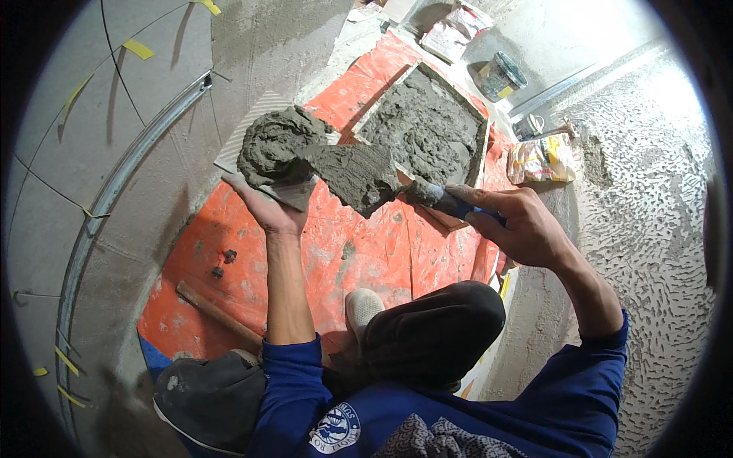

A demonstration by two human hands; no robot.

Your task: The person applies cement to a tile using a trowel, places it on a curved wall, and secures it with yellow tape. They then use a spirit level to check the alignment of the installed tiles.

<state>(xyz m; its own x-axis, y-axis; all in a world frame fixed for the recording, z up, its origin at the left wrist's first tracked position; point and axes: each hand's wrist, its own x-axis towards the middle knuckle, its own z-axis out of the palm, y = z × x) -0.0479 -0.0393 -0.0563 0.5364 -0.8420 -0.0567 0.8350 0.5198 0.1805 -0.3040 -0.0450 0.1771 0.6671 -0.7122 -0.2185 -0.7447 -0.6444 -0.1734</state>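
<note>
My left hand (267, 208) holds up a flat ribbed tile (229, 158) from below, its fingers mostly hidden beneath it. A thick swirled heap of wet grey mortar (279, 143) sits on the tile. My right hand (523, 225) is wrapped round the blue handle of a trowel (447, 200). Mortar coats the trowel's blade, which points left and meets the right side of the heap. Beyond the trowel stands a shallow tray (483, 145) filled with more grey mortar (427, 126).
An orange plastic sheet (305, 267) covers the floor, with a wooden handle (217, 314) lying on it. At the back right are a bucket (500, 76) and bags (542, 159). A metal rail (95, 206) runs along the left wall. A mortar-ridged surface (649, 252) is on the right.
</note>
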